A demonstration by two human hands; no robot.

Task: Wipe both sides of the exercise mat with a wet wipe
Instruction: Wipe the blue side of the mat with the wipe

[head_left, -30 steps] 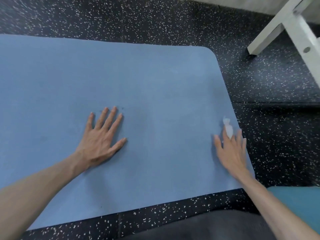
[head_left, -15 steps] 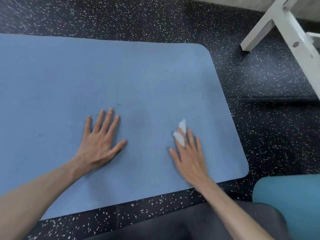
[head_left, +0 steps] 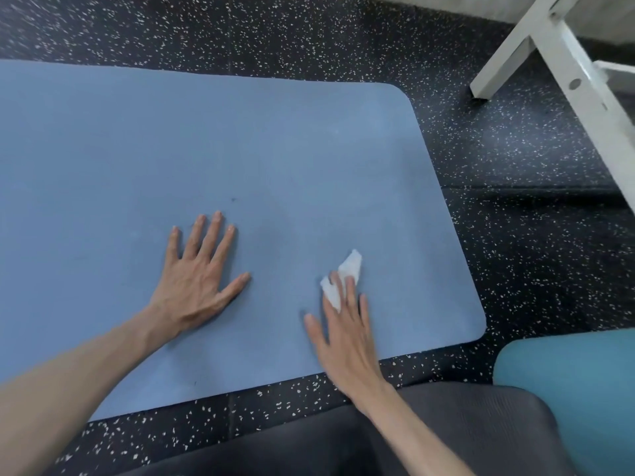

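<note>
A blue exercise mat (head_left: 240, 149) lies flat on the speckled black floor, its rounded right corners in view. My left hand (head_left: 197, 280) rests palm down on the mat with fingers spread. To its right, my right hand (head_left: 345, 333) presses a small white wet wipe (head_left: 343, 278) onto the mat with straight fingers. Part of the wipe sticks out beyond the fingertips; the rest is hidden under them.
A white metal frame (head_left: 563, 63) stands on the floor at the upper right. A teal cushion-like object (head_left: 577, 383) sits at the lower right beside my dark-clothed knee (head_left: 343, 441). Speckled black floor (head_left: 515, 235) surrounds the mat.
My right hand slid the wipe leftward from the mat's right edge toward the middle. My left hand stayed pressed in place.
</note>
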